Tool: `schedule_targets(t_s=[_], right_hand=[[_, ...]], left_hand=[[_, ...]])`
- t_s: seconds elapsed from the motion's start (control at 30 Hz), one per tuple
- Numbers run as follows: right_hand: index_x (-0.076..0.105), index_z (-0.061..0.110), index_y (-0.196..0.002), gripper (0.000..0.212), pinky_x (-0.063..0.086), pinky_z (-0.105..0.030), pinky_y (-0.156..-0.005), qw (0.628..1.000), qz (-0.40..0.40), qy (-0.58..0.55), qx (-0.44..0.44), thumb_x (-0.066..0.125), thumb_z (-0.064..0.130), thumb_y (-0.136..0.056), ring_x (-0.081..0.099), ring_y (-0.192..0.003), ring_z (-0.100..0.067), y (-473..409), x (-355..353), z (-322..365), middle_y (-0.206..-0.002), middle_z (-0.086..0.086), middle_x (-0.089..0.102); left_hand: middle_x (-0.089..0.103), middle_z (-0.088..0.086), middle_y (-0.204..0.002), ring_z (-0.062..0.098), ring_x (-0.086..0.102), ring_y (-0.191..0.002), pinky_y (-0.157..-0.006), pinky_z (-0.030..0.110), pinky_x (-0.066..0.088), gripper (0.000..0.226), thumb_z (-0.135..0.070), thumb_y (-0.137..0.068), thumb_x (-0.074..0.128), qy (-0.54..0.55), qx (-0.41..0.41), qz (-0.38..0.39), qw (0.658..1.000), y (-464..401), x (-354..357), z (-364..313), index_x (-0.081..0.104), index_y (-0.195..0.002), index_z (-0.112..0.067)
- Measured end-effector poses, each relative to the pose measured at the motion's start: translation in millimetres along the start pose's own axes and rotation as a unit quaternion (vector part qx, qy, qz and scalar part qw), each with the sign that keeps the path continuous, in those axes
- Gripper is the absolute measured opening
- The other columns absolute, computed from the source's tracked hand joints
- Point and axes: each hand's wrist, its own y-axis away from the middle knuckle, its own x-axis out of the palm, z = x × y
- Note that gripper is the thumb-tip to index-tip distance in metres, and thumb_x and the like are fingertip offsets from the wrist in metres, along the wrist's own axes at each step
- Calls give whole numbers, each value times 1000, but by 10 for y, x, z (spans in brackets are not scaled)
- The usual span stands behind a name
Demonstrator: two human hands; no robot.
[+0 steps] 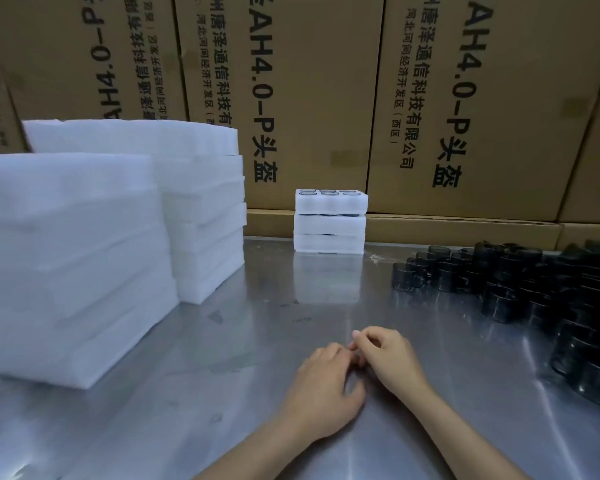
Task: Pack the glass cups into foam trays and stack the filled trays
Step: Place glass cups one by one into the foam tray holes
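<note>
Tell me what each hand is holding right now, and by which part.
Nothing. The left hand and right hand rest together on the metal table, fingers loosely curled, apart from the glass cups and foam trays.

The light here is dim and cool, with a bluish cast over everything. My steel desk (243, 341) throws back soft streaks of glare, brightest near my right forearm and at the lower left corner, and it mirrors the small stack of filled trays (329, 221) as a pale smear. My hands (354, 368) cast only faint, soft shadows. The foam stacks (73, 258) on my left look washed out, their layers barely separated. The dark cups (534, 296) merge into one murky mass. The cardboard boxes (312, 98) lean and bow towards the edges, and the picture is slightly soft throughout.
</note>
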Motion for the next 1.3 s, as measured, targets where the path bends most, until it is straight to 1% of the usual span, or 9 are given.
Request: schedule_targets(t_s=[0.2, 0.37, 0.57, 0.7, 0.83, 1.03, 1.17, 1.23, 1.3], right_hand=[[60, 24, -59, 35, 44, -28, -64, 1000, 7, -18, 1, 54, 26, -94, 54, -49, 0, 134, -77, -6, -58, 7, 67], [60, 24, -60, 35, 45, -27, -67, 1000, 13, 3, 4, 54, 29, -94, 58, -60, 1, 120, -78, -11, -59, 11, 66], [62, 25, -60, 34, 45, -26, -68, 1000, 13, 0, 10, 53, 31, -93, 58, -62, 2, 125, -70, -12, -60, 13, 66], [62, 25, -61, 34, 43, -22, -65, 1000, 15, 4, 13, 54, 31, -93, 57, -62, 4, 118, -69, -16, -59, 14, 66], [63, 24, -61, 34, 43, -22, -66, 1000, 14, -1, 7, 55, 29, -93, 57, -59, 3, 111, -70, -10, -59, 12, 66], [64, 24, -63, 33, 45, -25, -69, 1000, 25, 15, 9, 53, 30, -93, 60, -63, -2, 119, -71, -11, -60, 12, 66], [65, 20, -63, 33, 44, -27, -66, 999, 16, -41, 9, 55, 25, -94, 58, -58, -4, 110, -84, -2, -60, 4, 67], [65, 14, -61, 34, 43, -25, -57, 994, -6, -109, 13, 55, 17, -94, 55, -52, -5, 97, -117, 10, -56, 0, 63], [60, 10, -60, 35, 38, -21, -52, 979, -29, -197, 38, 53, 6, -93, 51, -54, -8, 84, -173, -3, -57, -3, 58]], left_hand=[[50, 6, -118, 28, 48, -109, -89, 36, 36, 33, -36, -88, 42, -318, 15, -10, 948, -244, -905, 178, 51, -112, -16], [45, 8, -127, 29, 42, -120, -100, 42, 30, 40, -35, -89, 48, -483, -144, -120, 855, -599, -2150, 501, 46, -124, -14], [13, 17, -155, 43, 16, -140, -113, 56, 9, 72, -36, -90, 47, -540, -377, -110, 745, -571, -2852, 938, 14, -148, -9], [34, 14, -144, 35, 35, -132, -114, 49, 15, 65, -30, -90, 47, -563, -404, -106, 713, -455, -2913, 1104, 19, -145, -11], [45, 6, -123, 23, 44, -117, -106, 33, 26, 44, -22, -87, 50, -575, -362, -136, 721, -443, -2951, 1068, 40, -129, -13], [42, 8, -120, 25, 42, -113, -98, 34, 30, 39, -21, -85, 53, -544, -289, -156, 772, -343, -2844, 440, 42, -123, -14], [49, 7, -107, 28, 51, -92, -71, 36, 29, 50, -24, -68, 72, -504, -68, -251, 824, 110, -2235, -181, 48, -112, -16], [60, 10, -96, 29, 57, -75, -64, 36, 30, 68, -21, -43, 85, -427, 33, -246, 870, 330, -1838, -424, 63, -106, -12], [66, 5, -92, 25, 59, -67, -65, 35, 34, 67, -29, -40, 82, -386, 100, -206, 894, 435, -1407, -589, 70, -104, -14]])
